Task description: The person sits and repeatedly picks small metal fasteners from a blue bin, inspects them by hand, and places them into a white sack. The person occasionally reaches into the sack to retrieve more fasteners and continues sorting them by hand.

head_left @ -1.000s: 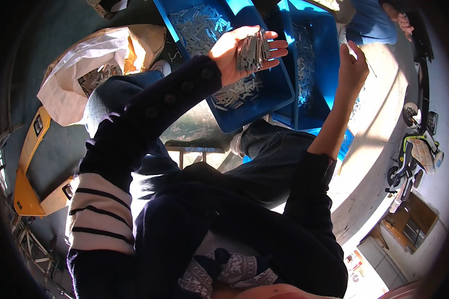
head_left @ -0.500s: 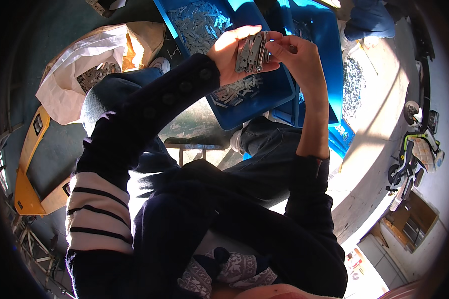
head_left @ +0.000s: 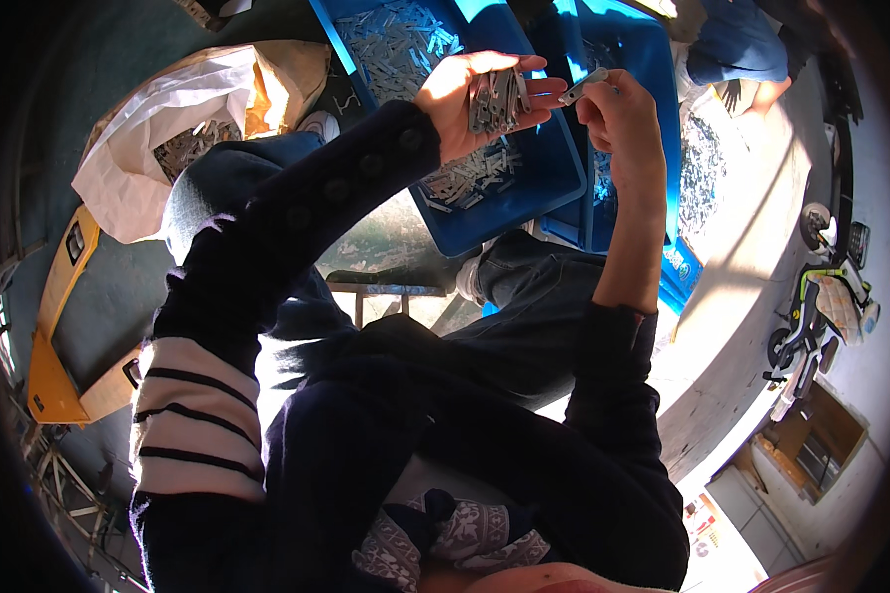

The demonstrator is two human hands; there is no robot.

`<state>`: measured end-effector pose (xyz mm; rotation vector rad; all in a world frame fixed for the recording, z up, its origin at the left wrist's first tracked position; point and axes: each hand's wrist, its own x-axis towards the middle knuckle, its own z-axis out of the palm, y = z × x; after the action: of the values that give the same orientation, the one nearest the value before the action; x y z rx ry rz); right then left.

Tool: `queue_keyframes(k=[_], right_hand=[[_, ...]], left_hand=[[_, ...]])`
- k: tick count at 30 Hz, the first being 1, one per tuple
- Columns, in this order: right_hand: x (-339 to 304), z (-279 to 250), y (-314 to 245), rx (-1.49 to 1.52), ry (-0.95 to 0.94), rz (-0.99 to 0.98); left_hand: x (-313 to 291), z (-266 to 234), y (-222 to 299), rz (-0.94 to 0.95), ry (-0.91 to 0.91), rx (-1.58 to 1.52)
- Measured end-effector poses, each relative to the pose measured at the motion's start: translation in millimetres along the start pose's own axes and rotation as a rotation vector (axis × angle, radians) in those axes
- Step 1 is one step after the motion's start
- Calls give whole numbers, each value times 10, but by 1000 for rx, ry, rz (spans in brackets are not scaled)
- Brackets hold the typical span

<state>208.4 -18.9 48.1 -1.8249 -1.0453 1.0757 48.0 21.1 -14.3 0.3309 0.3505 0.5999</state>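
My left hand (head_left: pixel 447 111) lies palm up over a blue bin (head_left: pixel 470 233), its fingers spread under a small pile of flat metal strips (head_left: pixel 499 102). Holes show in some of these strips. Just to the right, my right hand (head_left: pixel 625 124) pinches a single metal strip (head_left: pixel 580 87) between thumb and fingers, apart from the pile. Many loose metal strips (head_left: pixel 391 54) fill the bin beneath my left hand. A second blue bin (head_left: pixel 666 188) stands below my right hand, with more metal pieces inside.
An open white-lined paper sack (head_left: pixel 119 198) holding metal pieces stands at the left, near a yellow metal frame (head_left: pixel 54 306). Another person (head_left: pixel 737 49) is at the upper right, beside a heap of small pieces (head_left: pixel 700 168). A scooter-like vehicle (head_left: pixel 811 311) stands far right.
My right hand has moved right, away from the pile in my left palm, and now carries one strip. The person at the upper right has shifted, and an arm shows there.
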Motion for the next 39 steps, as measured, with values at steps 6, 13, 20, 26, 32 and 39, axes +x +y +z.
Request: queue_keyframes(k=[6,13,20,26,32,39], right_hand=[[13,-153,-6,-156,-132,18],[-52,-351,-55,-362,-383,-25],[-26,-111,-10,-385,-204,-310],[-18,294,141,-298,-121,-488],[-6,208,89,-261,-155,-352],[0,-7,11,593,-500,-156]], left_hand=[[-40,111,58,93,123,26],[-57,92,140,150,115,-129],[-39,84,78,137,57,-138],[-61,77,17,64,166,84],[-97,125,15,45,105,71],[-76,180,51,38,54,-64]])
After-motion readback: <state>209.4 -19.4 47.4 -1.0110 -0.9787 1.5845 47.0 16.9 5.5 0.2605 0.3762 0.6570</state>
